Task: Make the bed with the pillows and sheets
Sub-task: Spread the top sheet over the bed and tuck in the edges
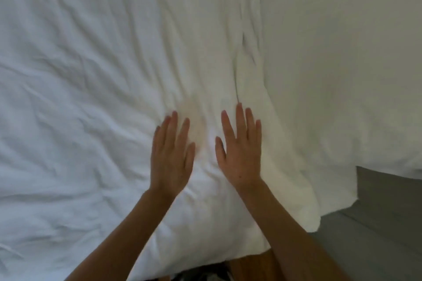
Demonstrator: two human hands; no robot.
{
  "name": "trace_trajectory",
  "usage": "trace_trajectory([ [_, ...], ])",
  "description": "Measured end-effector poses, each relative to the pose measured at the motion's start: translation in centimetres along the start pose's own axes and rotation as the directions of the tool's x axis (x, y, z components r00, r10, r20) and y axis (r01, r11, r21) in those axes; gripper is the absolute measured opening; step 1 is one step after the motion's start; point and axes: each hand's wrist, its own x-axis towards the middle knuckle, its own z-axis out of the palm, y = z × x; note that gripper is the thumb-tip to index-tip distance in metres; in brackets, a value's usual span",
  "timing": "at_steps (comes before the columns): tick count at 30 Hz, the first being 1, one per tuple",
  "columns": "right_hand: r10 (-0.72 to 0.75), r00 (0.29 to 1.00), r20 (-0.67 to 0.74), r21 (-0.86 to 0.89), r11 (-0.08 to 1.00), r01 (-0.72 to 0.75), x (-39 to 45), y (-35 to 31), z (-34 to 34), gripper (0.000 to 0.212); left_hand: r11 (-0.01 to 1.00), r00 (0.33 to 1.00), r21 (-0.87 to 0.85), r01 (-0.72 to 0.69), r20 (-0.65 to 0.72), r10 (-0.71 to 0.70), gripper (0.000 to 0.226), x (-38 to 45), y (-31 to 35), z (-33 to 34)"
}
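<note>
No grip taken — left hand (171, 153) and right hand (240, 147) lie flat, fingers straight and apart, palms pressing white sheet (91, 75) at frame centre — likely smoothing wrinkles. Grey mattress (376, 223) bare at lower right.

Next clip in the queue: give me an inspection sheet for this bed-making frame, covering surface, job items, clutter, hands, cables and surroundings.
Surface: bed covered by a white sheet, heavily wrinkled, with creases running toward the hands.
Job's things: white pillow lying at the near edge of the bed, its corner hanging over the grey floor; a second white pillow or fold lies to the right, which of the two cannot be told.
Clutter: nothing seen.
Hands: left hand and right hand both flat, fingers straight and spread, pressing on the pillow side by side, apart from each other.
Cables: nothing seen.
Surroundings: grey floor at lower right; a strip of brown wood below the pillow.
</note>
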Motion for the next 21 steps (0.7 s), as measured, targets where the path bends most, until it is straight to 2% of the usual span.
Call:
trace_trajectory([
  [1,0.028,0.999,-0.022,-0.022,0.999,-0.029,2.4,0.6,0.0,0.06,0.998,0.998,0.02,0.058,-0.023,-0.058,0.05,2.3,-0.2,0.1],
  [3,0.228,0.973,-0.041,0.002,0.974,-0.228,6.8,2.7,-0.9,0.061,0.989,0.99,0.028,0.142,-0.013,-0.142,0.054,6.1,-0.2,0.3],
  [4,0.351,0.936,-0.004,0.05,0.935,-0.35,8.4,4.1,-1.4,0.063,0.988,0.988,0.024,0.156,0.006,-0.156,0.055,7.6,0.0,0.6],
  [6,0.483,0.849,0.214,0.104,0.853,-0.512,9.9,6.3,-1.7,0.073,0.991,0.991,0.023,0.131,0.036,-0.132,0.055,9.2,1.0,1.6],
  [9,0.503,0.737,0.451,0.073,0.802,-0.592,8.7,6.9,-1.0,0.079,0.997,0.992,0.008,0.072,0.104,-0.072,0.055,9.0,3.4,3.6],
  [12,0.523,0.594,0.612,0.164,0.651,-0.741,7.0,6.3,0.0,0.071,0.983,0.968,-0.041,0.181,0.187,-0.17,0.055,6.8,5.2,4.9],
  [13,0.506,0.567,0.65,0.217,0.592,-0.776,6.7,6.1,0.2,0.067,0.975,0.961,-0.055,0.213,0.192,-0.199,0.054,6.2,5.5,4.9],
  [14,0.494,0.576,0.652,0.266,0.562,-0.783,6.4,5.9,0.1,0.062,0.97,0.958,-0.072,0.23,0.192,-0.213,0.053,5.8,5.7,4.7],
  [16,0.507,0.645,0.572,0.281,0.617,-0.735,5.6,6.2,-1.5,0.053,0.96,0.952,-0.12,0.254,0.204,-0.227,0.052,5.2,6.0,3.9],
  [19,0.492,0.751,0.441,0.05,0.822,-0.568,3.7,7.7,-5.8,0.052,0.937,0.946,-0.189,0.293,0.197,-0.256,0.053,5.2,6.5,2.4],
  [21,0.466,0.795,0.389,-0.102,0.879,-0.465,2.6,9.0,-9.1,0.056,0.939,0.962,-0.224,0.259,0.142,-0.232,0.052,5.4,7.2,1.6],
])
